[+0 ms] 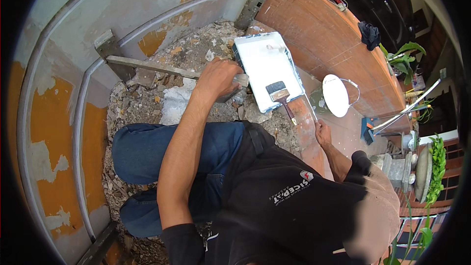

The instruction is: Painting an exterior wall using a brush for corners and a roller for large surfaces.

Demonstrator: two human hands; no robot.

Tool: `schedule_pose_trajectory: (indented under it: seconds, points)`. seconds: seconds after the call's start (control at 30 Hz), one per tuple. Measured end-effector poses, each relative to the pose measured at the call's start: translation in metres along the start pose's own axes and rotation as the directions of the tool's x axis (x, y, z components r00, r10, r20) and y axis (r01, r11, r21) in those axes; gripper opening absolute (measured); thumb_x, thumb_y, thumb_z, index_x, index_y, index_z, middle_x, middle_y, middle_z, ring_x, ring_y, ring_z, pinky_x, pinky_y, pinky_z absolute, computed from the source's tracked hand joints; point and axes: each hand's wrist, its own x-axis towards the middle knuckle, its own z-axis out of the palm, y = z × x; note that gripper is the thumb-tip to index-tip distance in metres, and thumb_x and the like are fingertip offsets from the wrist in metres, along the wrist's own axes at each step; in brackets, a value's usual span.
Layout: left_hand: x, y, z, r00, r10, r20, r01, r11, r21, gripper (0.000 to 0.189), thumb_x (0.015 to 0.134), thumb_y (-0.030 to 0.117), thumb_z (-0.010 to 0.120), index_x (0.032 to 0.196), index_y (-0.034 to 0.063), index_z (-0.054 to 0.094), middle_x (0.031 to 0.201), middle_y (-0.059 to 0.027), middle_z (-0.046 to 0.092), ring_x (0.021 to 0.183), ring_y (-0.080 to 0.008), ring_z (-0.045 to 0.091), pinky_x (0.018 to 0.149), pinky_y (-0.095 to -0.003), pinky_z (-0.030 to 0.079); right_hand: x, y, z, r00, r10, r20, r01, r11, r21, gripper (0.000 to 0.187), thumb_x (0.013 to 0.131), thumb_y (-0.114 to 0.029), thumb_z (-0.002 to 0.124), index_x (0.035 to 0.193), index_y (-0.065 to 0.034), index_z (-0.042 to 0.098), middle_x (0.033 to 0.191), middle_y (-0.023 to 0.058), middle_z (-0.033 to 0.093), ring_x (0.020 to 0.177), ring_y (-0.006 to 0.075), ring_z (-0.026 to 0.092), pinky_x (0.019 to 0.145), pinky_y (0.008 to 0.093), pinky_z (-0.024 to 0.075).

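My left hand (220, 77) grips the end of a weathered grey bar (158, 67), which runs left to a short upright post (112, 53). Just right of that hand lies a paint tray (241, 53) coated in white paint. A flat paintbrush (280, 95) with dark bristles rests on the tray's near end, its handle hanging over the rim. Lower right, my right hand (323, 132) is closed around a thin pale rod (311, 107) that reaches up beside the tray's corner. What the rod belongs to cannot be seen.
A bucket (318, 101) of white paint stands right of the tray, before a wooden panel (331, 44). Rubble (140, 103) covers the ground. A peeling wall (55, 117) with raised mouldings curves along the left. Potted plants (436, 173) and a blue-headed tool (367, 131) are at right.
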Motion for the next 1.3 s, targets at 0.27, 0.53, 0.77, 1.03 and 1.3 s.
schedule_pose_trajectory:
  seconds: [0.27,0.53,0.77,1.03,1.3]
  points:
    - [0.0,-0.003,0.006,1.0,-0.009,-0.009,0.009,1.0,0.001,0.036,0.076,0.022,0.087,0.11,0.0104,0.079,0.108,-0.0115,0.077,0.105,-0.0289,0.071,0.101,-0.0413,0.049,-0.002,-0.028,0.01,0.993,0.048,0.105,-0.041,0.996,-0.073,0.04,0.105,-0.041,0.051,0.113,-0.0055,0.068,0.079,0.033,0.065,0.086,0.0521,0.066,0.077,0.0566,0.0496]
    - [-0.001,-0.004,0.008,1.0,-0.003,-0.03,0.003,1.0,-0.009,0.035,0.076,0.021,0.088,0.108,0.0107,0.08,0.105,-0.0112,0.077,0.104,-0.0295,0.071,0.1,-0.0423,0.05,0.01,-0.035,0.016,0.998,-0.042,0.043,0.045,0.996,-0.081,0.044,0.105,-0.043,0.05,0.108,-0.0026,0.068,0.067,0.03,0.06,0.072,0.0497,0.065,0.068,0.0554,0.0468]
    - [0.0,-0.004,0.007,0.999,0.001,-0.042,-0.001,1.0,-0.018,0.032,0.076,0.021,0.087,0.105,0.0103,0.08,0.102,-0.0116,0.077,0.101,-0.0303,0.072,0.1,-0.0427,0.05,0.008,-0.039,0.007,0.999,-0.01,0.049,0.016,0.992,-0.129,0.045,0.105,-0.045,0.05,0.108,-0.0041,0.068,0.073,0.0315,0.062,0.081,0.0507,0.066,0.074,0.0563,0.0479]
    - [0.0,-0.007,0.012,0.998,0.027,-0.062,-0.028,1.0,-0.009,0.03,0.075,0.022,0.087,0.102,0.0094,0.08,0.101,-0.0123,0.077,0.101,-0.0311,0.072,0.1,-0.0431,0.05,-0.003,-0.046,-0.016,0.99,0.071,0.125,-0.051,0.986,-0.16,0.042,0.104,-0.044,0.049,0.117,-0.0072,0.065,0.094,0.0351,0.067,0.1,0.0542,0.064,0.085,0.0576,0.0503]
    - [0.001,-0.001,0.002,0.999,-0.026,0.045,0.024,0.999,0.028,0.038,0.077,0.025,0.085,0.112,0.0109,0.078,0.112,-0.0104,0.076,0.111,-0.0311,0.068,0.103,-0.0432,0.048,-0.021,-0.031,-0.027,0.989,0.075,0.13,-0.051,0.982,-0.182,0.04,0.105,-0.04,0.049,0.112,-0.0039,0.064,0.084,0.0339,0.065,0.091,0.0543,0.064,0.08,0.0572,0.0495]
